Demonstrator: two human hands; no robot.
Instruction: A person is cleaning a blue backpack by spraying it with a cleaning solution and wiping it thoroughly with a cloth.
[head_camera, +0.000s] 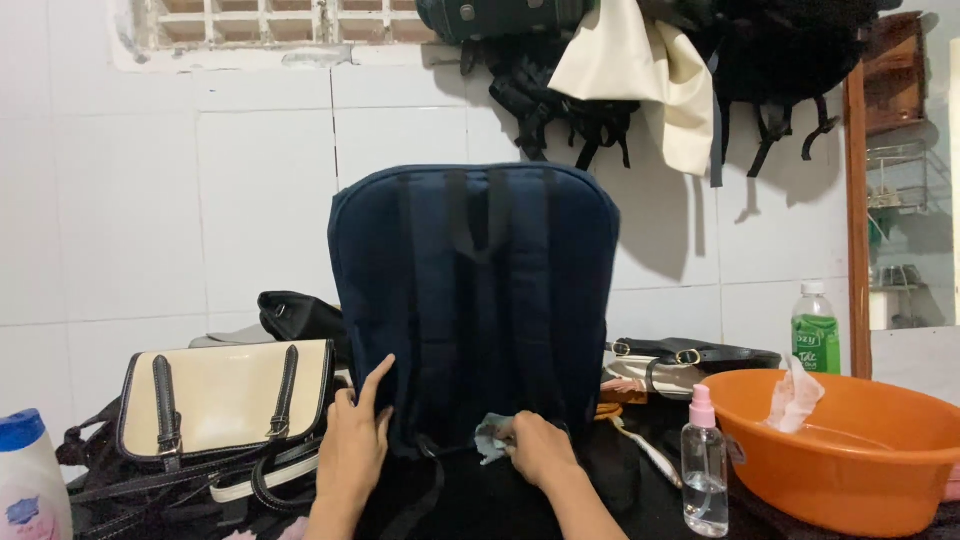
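While the white tiled wall (130, 210) fills the background, a dark navy backpack (475, 300) stands upright in the middle of the view, its back panel and shoulder straps facing the camera, with both hands at its lower edge. More dark bags (560, 110) and a cream cloth (640, 75) hang on the wall above it. To the right sits an orange plastic basin (850, 470) with a crumpled white wipe (797, 398) draped over its rim, and behind it stands a clear bottle with a green label (816, 330). To the left of the backpack rests a cream handbag with black straps (225, 395), and a black bag (300, 315) lies behind that. A dark purse with gold buckles (690, 355) lies to the right of the backpack. The left hand (355, 445) is pressed flat against the backpack's lower left side, fingers spread and thumb raised, bracing it. The right hand (540, 448) is closed around a small grey-blue cloth (492, 435), holding it against the bottom of the backpack near its centre. The two hands are apart, one at each side of the bag's base. A small clear spray bottle with a pink cap (705, 462) stands just beside the basin, and a white bottle with a blue cap (28, 480) shows at the lower left corner.
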